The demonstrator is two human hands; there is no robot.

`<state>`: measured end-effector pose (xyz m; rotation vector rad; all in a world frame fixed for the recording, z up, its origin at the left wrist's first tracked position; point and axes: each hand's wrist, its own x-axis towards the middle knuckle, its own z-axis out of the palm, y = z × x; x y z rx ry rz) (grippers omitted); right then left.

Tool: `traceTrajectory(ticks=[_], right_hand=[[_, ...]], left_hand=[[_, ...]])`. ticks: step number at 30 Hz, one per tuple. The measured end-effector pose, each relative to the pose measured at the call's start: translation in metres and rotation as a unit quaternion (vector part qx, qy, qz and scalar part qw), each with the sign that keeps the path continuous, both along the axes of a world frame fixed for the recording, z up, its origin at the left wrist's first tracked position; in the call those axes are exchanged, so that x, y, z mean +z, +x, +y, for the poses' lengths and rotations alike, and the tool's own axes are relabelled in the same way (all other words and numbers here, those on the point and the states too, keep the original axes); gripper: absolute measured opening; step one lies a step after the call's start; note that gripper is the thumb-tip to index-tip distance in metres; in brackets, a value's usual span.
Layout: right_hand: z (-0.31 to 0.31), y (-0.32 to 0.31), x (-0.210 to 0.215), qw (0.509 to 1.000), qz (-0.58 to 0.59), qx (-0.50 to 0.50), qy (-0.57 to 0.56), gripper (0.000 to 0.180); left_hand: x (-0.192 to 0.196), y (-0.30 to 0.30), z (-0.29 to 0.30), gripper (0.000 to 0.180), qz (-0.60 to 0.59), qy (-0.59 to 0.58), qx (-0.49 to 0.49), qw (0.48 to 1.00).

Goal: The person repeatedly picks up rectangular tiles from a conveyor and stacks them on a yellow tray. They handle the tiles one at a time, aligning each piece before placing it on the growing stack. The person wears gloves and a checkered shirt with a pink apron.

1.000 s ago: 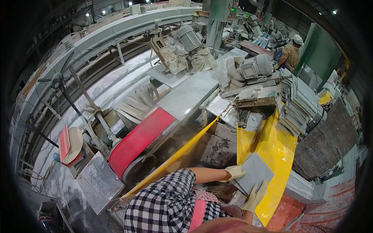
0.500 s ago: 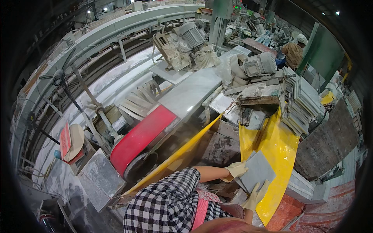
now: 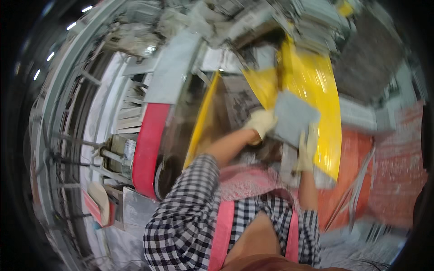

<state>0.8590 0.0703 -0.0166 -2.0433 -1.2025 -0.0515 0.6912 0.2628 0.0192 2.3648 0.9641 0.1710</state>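
Observation:
A square grey stone tile (image 3: 295, 118) is held at a tilt in front of my body, over a yellow sheet (image 3: 312, 86). On its left edge my left hand (image 3: 262, 123), in a cream glove, is closed. My right hand (image 3: 307, 151), gloved alike, grips the lower right edge with its fingers pointing up along the tile. The picture is smeared by motion, so finger detail is soft. Beneath the tile, the things between my hands and the pink apron (image 3: 248, 185) are mostly hidden.
Left of me runs a machine with a red guard (image 3: 151, 149), a wheel (image 3: 162, 178) at its near end and a yellow strip (image 3: 203, 119) alongside. Stacked slabs (image 3: 314, 29) stand at the far right, above a dark board (image 3: 368, 61). Orange-red sheeting (image 3: 393, 167) covers the right side.
My view has turned and tipped down, shifting the whole scene and showing more of my apron and sleeves. Both hands still hold the grey tile over the yellow sheet.

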Motion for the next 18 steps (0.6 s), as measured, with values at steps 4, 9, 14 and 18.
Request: traceTrajectory(ticks=[4,9,14,18], right_hand=[[-0.008,0.003,0.001,0.998,-0.011,-0.052,-0.019,0.057],[-0.027,0.004,0.015,0.994,0.010,-0.111,0.007,0.057],[-0.052,-0.003,0.029,0.985,0.089,-0.125,-0.082,0.064],[-0.055,-0.020,0.033,0.984,-0.032,-0.049,-0.171,0.073]], left_hand=[[-0.002,-0.028,0.008,0.040,-0.125,-0.098,0.072,0.985],[-0.002,-0.054,0.002,0.040,-0.197,-0.335,0.164,0.907],[0.004,-0.055,-0.020,0.044,-0.165,-0.328,0.121,0.922],[0.013,-0.044,-0.033,0.045,-0.134,-0.418,0.091,0.894]])
